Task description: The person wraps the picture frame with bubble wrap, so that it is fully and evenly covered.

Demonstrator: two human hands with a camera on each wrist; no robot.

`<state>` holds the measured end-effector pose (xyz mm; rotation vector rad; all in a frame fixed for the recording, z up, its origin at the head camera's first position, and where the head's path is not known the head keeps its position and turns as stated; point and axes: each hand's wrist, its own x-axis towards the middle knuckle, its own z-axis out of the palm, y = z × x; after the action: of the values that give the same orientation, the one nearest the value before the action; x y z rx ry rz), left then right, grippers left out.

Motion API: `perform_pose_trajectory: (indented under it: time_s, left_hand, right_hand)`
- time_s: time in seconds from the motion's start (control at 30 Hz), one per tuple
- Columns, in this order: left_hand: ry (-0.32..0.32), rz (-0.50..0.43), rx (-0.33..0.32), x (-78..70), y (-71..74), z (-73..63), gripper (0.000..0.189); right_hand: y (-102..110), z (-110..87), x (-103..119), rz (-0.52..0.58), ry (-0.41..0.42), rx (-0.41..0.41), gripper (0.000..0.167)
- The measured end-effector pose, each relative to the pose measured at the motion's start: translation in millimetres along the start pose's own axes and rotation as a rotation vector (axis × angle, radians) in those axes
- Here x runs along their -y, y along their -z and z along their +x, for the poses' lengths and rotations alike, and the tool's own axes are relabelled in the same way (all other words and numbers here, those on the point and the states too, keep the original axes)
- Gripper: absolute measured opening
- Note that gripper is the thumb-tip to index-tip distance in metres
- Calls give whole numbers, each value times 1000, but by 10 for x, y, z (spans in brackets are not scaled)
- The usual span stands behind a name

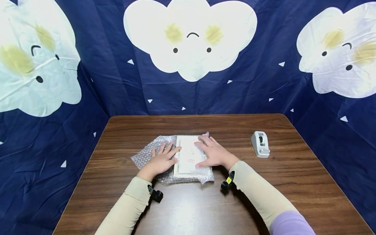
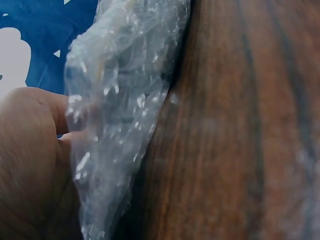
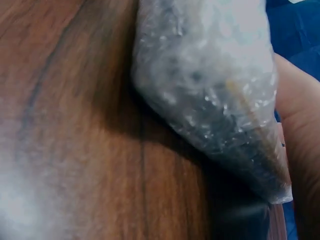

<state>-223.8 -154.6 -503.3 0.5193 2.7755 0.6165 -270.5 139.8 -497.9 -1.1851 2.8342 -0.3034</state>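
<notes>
A flat white rectangular item with a pale border [image 1: 185,163], perhaps a picture frame, lies on a sheet of bubble wrap [image 1: 145,156] at the middle of the table; clear wrap seems to cover part of its right side. My left hand [image 1: 158,162] rests with spread fingers on the wrap and the item's left edge. On the right side, my right hand [image 1: 216,154] lies with its fingers spread over the wrapped edge. Both wrist views show the bubble wrap [image 2: 122,100] [image 3: 200,95] from its near side, with most fingers hidden behind it.
A white tape dispenser [image 1: 260,145] stands on the wooden table [image 1: 293,182] to the right. Dark blue cloth [image 1: 117,85] with white cloud shapes hangs behind the table and at both sides. A small black camera is strapped to each wrist.
</notes>
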Motion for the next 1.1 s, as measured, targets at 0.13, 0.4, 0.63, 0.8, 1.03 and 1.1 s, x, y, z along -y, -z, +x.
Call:
perform_pose_trajectory:
  time_s: [0.13, 0.4, 0.63, 0.8, 1.03, 1.1]
  left_hand:
    - [-16, 11, -33, 37, -14, -1, 56]
    - [-31, 47, -203, 250, 95, -160, 61]
    - [177, 49, -363, 750, 323, -441, 69]
    - [312, -38, -399, 1008, 348, -607, 68]
    - [301, -109, -506, 1052, 306, -669, 43]
    - [282, -131, -524, 1043, 294, -667, 41]
  right_hand:
    - [7, 7, 26, 7, -22, 57, 113]
    - [11, -2, 61, -5, -54, 92, 117]
    - [35, -22, 78, 20, -54, 86, 116]
    - [48, -31, 90, 30, -57, 93, 117]
    - [0, -27, 63, 24, -51, 84, 117]
    - [-5, -28, 63, 25, -49, 82, 117]
